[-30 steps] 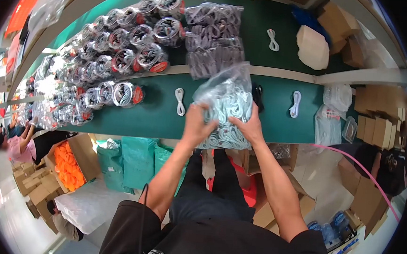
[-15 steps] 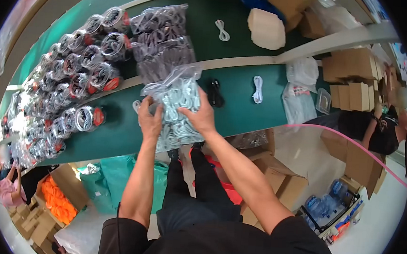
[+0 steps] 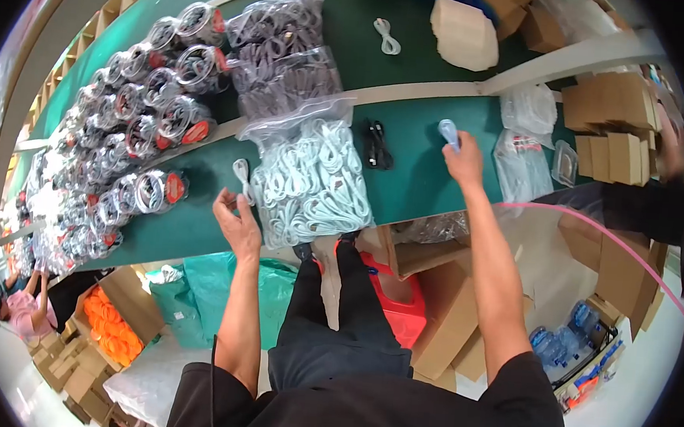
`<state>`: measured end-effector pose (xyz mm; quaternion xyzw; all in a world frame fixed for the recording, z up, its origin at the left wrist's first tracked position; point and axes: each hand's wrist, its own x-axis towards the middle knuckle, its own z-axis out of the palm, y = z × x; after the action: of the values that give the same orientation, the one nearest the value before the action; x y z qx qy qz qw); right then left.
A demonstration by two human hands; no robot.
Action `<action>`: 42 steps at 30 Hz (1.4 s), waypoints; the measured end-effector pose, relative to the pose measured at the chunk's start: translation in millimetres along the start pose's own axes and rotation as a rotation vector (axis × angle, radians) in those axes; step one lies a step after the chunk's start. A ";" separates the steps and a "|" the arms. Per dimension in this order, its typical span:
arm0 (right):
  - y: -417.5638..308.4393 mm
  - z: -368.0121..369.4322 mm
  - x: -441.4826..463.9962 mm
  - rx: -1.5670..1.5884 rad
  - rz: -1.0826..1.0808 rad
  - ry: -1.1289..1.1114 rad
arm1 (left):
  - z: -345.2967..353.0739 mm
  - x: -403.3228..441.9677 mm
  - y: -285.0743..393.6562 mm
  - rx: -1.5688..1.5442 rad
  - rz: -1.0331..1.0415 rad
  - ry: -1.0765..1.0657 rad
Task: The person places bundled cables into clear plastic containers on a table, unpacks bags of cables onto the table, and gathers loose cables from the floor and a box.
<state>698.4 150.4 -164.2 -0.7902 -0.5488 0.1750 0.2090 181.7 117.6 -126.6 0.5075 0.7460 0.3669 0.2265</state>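
A coiled white cable (image 3: 447,132) sticks out of the fingers of my right hand (image 3: 465,159), which is closed on it above the green table. My left hand (image 3: 236,220) is open, its fingers apart, at the left edge of a clear zip bag full of white coiled cables (image 3: 312,184). Just beyond its fingertips lies a loose white cable (image 3: 240,178). Between the bag and my right hand is a bundled black cable (image 3: 378,146).
Rows of clear round containers with red labels (image 3: 145,132) fill the left side. Behind the white bag lie bags of dark cables (image 3: 282,51). Another white cable (image 3: 386,37) and a stack of beige sheets (image 3: 464,35) lie beyond the rail. Plastic bags (image 3: 524,159) are at right.
My hands have let go of the bag of white cables, which now lies flatter. My right hand moved right and picked up the white cable there. My left hand drew back slightly.
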 end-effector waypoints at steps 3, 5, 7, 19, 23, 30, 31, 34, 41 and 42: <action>-68.3 -5.5 -30.6 0.235 -0.043 0.039 | -5.1 -27.9 -7.9 -0.052 -0.115 -0.023; -127.1 5.1 -61.5 0.516 0.101 -0.123 | -3.3 -55.0 -18.1 -0.069 -0.200 -0.094; -160.2 29.4 -74.8 0.534 0.091 -0.149 | -2.3 -73.2 -17.4 -0.004 -0.226 -0.185; -209.0 90.6 -114.9 0.260 -0.055 -0.029 | 1.3 -34.1 27.9 -0.087 -0.285 -0.521; -209.3 92.1 -113.4 0.278 -0.059 0.021 | 11.0 -44.2 7.1 0.026 -0.099 -0.304; -180.4 48.4 -111.3 0.354 0.124 -0.117 | 3.3 30.5 -6.7 0.101 -0.112 0.041; -180.6 44.7 -115.6 0.335 0.110 -0.136 | 5.4 38.7 -8.6 0.175 -0.117 -0.020; -187.5 33.5 -121.5 0.371 0.097 -0.181 | 5.5 50.7 -20.6 0.296 -0.011 -0.170; -118.5 30.2 37.7 0.271 0.134 0.264 | 0.5 48.3 -5.9 0.293 -0.002 -0.072; -100.1 30.9 64.0 -0.096 0.203 0.253 | -3.4 46.1 2.8 0.303 0.055 -0.005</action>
<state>624.8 246.0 -141.2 -0.8664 -0.4433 0.0676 0.2196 163.3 159.8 -120.8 0.5571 0.7780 0.2550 0.1390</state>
